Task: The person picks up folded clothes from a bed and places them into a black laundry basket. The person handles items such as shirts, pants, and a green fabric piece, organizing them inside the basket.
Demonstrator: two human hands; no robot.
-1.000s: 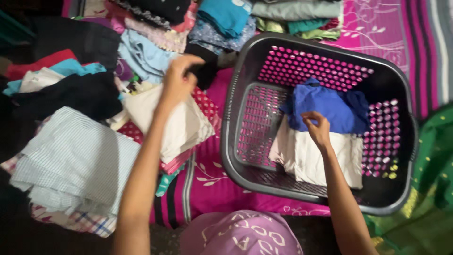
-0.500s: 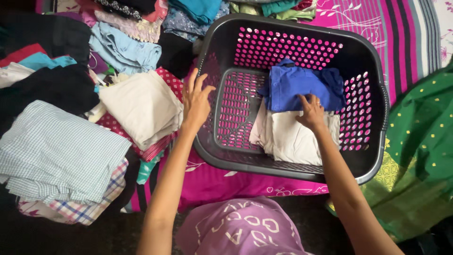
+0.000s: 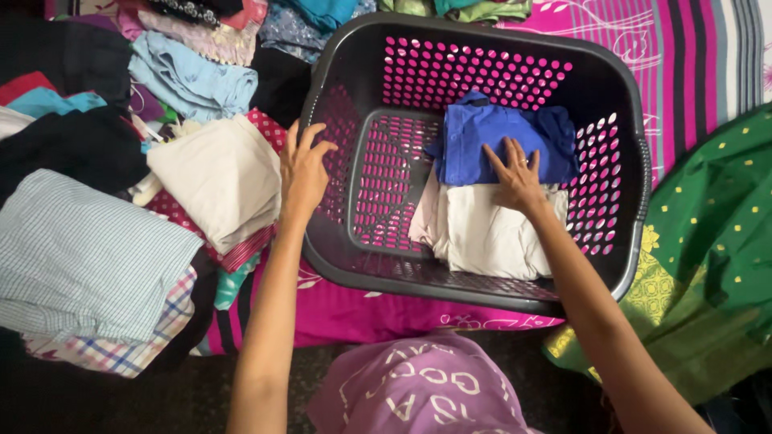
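A dark perforated laundry basket sits on a pink bedspread. Inside it lie a folded cream garment and, behind it, a folded blue shirt. My right hand presses flat on these two, fingers spread across their joint. My left hand rests on the basket's left rim, fingers apart, holding nothing. Just left of that hand lies a folded beige garment on top of a red patterned cloth.
Piles of folded clothes fill the left: a pale checked shirt, black items, light blue pieces. A green dotted fabric lies to the right. My lap in lilac cloth is at the bottom.
My left hand left the beige garment and moved right onto the basket's rim. My right hand stayed pressed on the clothes in the basket. The view shifted closer.
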